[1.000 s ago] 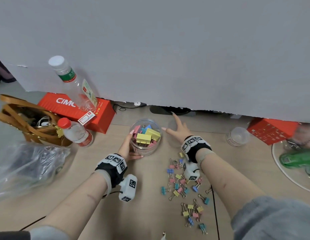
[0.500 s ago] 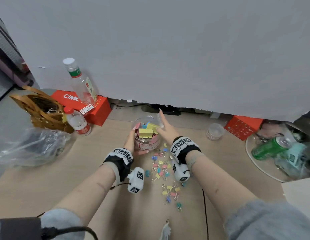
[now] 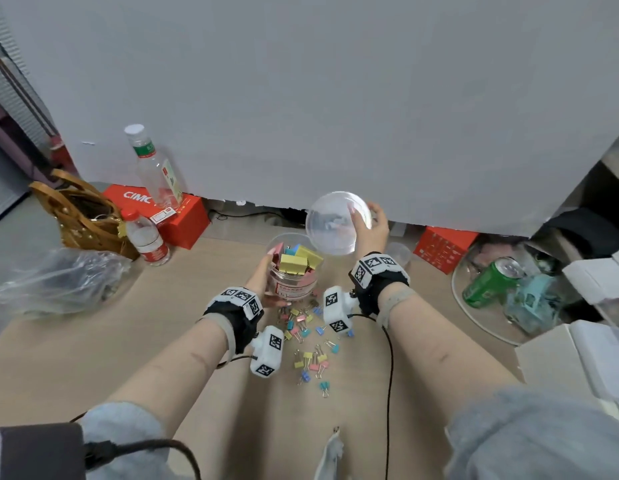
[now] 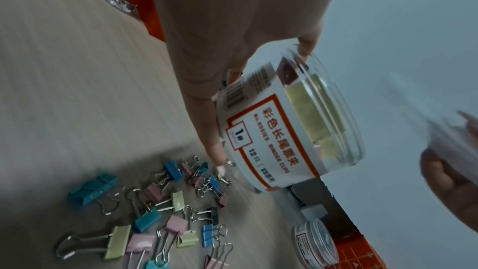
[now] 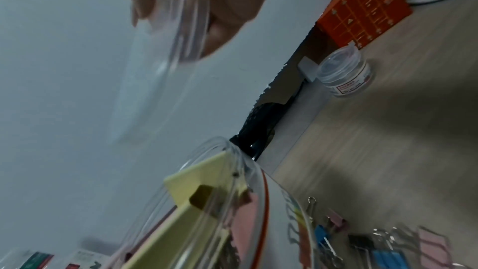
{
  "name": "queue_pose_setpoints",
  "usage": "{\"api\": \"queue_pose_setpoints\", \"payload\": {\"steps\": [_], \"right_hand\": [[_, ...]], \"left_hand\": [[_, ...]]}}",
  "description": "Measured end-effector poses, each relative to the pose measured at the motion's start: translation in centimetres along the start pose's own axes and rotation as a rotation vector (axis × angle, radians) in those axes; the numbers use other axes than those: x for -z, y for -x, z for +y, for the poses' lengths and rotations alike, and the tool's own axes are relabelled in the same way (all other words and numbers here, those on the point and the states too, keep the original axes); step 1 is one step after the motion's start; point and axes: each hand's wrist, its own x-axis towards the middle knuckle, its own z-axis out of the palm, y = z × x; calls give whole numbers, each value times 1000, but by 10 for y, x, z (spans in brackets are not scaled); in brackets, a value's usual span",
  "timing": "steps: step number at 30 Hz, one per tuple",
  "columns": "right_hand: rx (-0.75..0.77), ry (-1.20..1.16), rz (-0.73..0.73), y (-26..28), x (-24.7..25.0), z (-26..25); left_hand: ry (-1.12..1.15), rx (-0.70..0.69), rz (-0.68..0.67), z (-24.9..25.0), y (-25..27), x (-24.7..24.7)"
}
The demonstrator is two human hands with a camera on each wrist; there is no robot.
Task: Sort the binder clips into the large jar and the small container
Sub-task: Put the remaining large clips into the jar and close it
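Note:
The large clear jar [image 3: 294, 282] stands on the wooden table, its mouth uncovered, with big yellow, pink and blue binder clips inside. My left hand [image 3: 263, 275] grips its left side, thumb near the base [image 4: 220, 163]. My right hand [image 3: 368, 225] holds the jar's clear round lid [image 3: 334, 223] in the air, above and right of the jar; the lid [image 5: 160, 64] looks blurred in the right wrist view. Several small coloured binder clips [image 3: 309, 341] lie scattered in front of the jar. The small container [image 3: 398, 252], lid on, stands to the right by the wall.
On the left are two water bottles [image 3: 147, 237], a red box [image 3: 183, 216], a brown bag [image 3: 83, 216] and a plastic bag [image 3: 55, 278]. On the right are another red box [image 3: 443, 247], a green can [image 3: 488, 282] on a glass tray, and white boxes [image 3: 578, 362]. A black cable [image 3: 387, 393] crosses the table.
My right hand went from open beside the jar to its top, then lifted the clear lid up and to the right. The left hand stayed on the jar.

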Motion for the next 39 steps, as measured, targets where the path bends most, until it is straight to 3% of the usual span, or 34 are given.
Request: {"api": "queue_pose_setpoints", "payload": {"steps": [3,8,16,21,24,28,39], "right_hand": [[-120,126,-98,2,8,8],[-126,346,-225,22,22,13],[-311,391,-379,24,27,11],[-339,290,-384,27,30,10],[-348,271,-351,25,33,10],[-373,333,-348,25,35,7],[-691,116,-460,40,33,-2]], "left_hand": [[-44,-27,-17,-1,10,-8],[-131,-92,-78,-2,19,-24],[-159,-138,-137,-8,26,-35],[-75,-67,-201,-6,26,-31],[-147,-65,-244,-2,26,-34],[-202,-104,-184,1,28,-35],[-142,-145,-143,10,12,-24]]}}
